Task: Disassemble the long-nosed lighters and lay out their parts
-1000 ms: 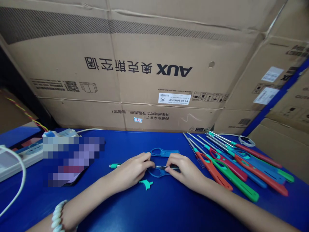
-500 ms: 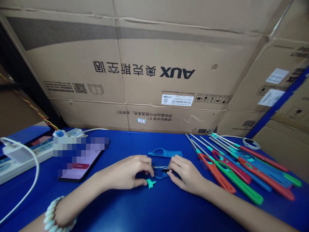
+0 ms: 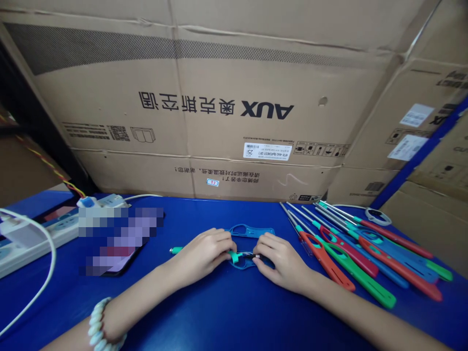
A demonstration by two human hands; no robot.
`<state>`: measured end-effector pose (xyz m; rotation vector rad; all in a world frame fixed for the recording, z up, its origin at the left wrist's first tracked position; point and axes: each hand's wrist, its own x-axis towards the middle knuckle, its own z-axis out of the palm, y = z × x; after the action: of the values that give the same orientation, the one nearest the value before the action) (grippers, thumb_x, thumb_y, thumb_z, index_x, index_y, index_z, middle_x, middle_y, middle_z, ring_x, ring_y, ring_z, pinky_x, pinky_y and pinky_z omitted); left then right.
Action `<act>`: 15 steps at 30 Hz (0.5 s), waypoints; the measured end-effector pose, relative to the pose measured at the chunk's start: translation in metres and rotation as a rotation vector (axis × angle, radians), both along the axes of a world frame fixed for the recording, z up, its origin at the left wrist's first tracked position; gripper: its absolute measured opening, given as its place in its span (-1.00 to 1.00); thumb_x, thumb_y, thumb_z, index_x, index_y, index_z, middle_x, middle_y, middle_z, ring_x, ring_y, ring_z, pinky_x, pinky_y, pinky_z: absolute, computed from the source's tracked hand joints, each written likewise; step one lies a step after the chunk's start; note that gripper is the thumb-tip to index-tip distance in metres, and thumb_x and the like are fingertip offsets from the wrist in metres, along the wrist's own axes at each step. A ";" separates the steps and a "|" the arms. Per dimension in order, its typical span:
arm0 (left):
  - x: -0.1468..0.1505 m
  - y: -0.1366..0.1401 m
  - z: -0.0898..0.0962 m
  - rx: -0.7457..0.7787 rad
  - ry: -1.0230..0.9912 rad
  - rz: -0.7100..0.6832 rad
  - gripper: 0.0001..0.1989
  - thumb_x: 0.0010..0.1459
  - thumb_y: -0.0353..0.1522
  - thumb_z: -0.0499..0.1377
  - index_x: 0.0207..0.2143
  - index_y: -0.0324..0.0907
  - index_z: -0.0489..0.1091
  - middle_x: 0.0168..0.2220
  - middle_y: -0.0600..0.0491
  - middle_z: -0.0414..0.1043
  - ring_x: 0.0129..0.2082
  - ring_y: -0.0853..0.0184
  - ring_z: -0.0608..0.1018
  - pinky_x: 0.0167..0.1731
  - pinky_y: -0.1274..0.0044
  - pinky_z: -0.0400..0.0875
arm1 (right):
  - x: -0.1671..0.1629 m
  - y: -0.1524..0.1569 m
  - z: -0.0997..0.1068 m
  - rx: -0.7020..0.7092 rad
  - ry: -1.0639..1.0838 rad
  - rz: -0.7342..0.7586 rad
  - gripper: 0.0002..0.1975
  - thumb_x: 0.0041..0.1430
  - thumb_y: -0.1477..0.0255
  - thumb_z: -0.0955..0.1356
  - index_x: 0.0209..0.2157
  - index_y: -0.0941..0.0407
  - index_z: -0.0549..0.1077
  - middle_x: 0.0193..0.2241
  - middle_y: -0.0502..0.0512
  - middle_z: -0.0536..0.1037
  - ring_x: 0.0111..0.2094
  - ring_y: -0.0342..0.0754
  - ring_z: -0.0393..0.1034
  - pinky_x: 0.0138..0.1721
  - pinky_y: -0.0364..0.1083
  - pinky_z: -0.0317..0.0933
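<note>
My left hand (image 3: 210,251) is closed on a small teal trigger (image 3: 235,258), held at the blue lighter handle half (image 3: 242,265) on the table. My right hand (image 3: 281,259) has thumb and fingers pinched at a small black part with wires (image 3: 250,256) over that same half; my fingers cover its right end. Just behind lies a second blue handle half (image 3: 252,230), flat and apart from the hands. A teal tip (image 3: 176,250) shows left of my left hand, the rest of it hidden under the hand.
Several long-necked lighters (image 3: 356,253) in red, orange, green and blue lie fanned out at the right. At the left are a phone (image 3: 122,265) and a white power strip (image 3: 64,226) with cables. A large cardboard box (image 3: 219,131) stands behind the blue table (image 3: 204,312).
My left hand has moved slightly up and right, bringing the teal trigger from in front of the handle half onto it. The teal tip at the left has come into view. My right hand stays put.
</note>
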<state>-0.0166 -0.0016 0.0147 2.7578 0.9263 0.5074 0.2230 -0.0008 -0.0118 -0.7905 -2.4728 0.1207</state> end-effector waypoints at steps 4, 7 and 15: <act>0.007 0.004 -0.012 0.012 -0.018 0.018 -0.90 0.26 -0.50 0.08 -0.25 -0.18 0.37 -0.30 0.07 0.40 -0.29 0.32 0.44 -0.07 0.41 0.23 | 0.001 0.000 0.000 0.005 -0.014 0.011 -0.85 0.25 0.49 0.22 -0.34 0.15 0.40 -0.41 0.09 0.41 -0.37 -0.05 0.25 -0.28 -0.07 0.17; 0.012 0.006 -0.015 0.010 -0.024 0.016 -0.90 0.27 -0.47 0.06 -0.25 -0.18 0.37 -0.30 0.06 0.39 -0.28 0.30 0.41 -0.12 0.42 0.23 | 0.000 -0.001 -0.001 -0.001 -0.024 0.001 -0.84 0.27 0.49 0.21 -0.32 0.15 0.41 -0.41 0.09 0.42 -0.36 -0.05 0.25 -0.28 -0.07 0.17; 0.014 0.008 -0.016 -0.063 -0.091 0.017 -0.92 0.27 -0.46 0.10 -0.27 -0.17 0.38 -0.28 0.07 0.35 -0.26 0.30 0.36 -0.16 0.46 0.19 | -0.001 -0.001 -0.003 0.025 -0.014 -0.007 -0.84 0.29 0.46 0.23 -0.32 0.14 0.42 -0.42 0.08 0.42 -0.37 -0.05 0.27 -0.32 -0.09 0.17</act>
<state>-0.0026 0.0062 -0.0010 2.6487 0.9294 0.5905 0.2217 -0.0017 -0.0150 -0.7918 -2.4792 0.0815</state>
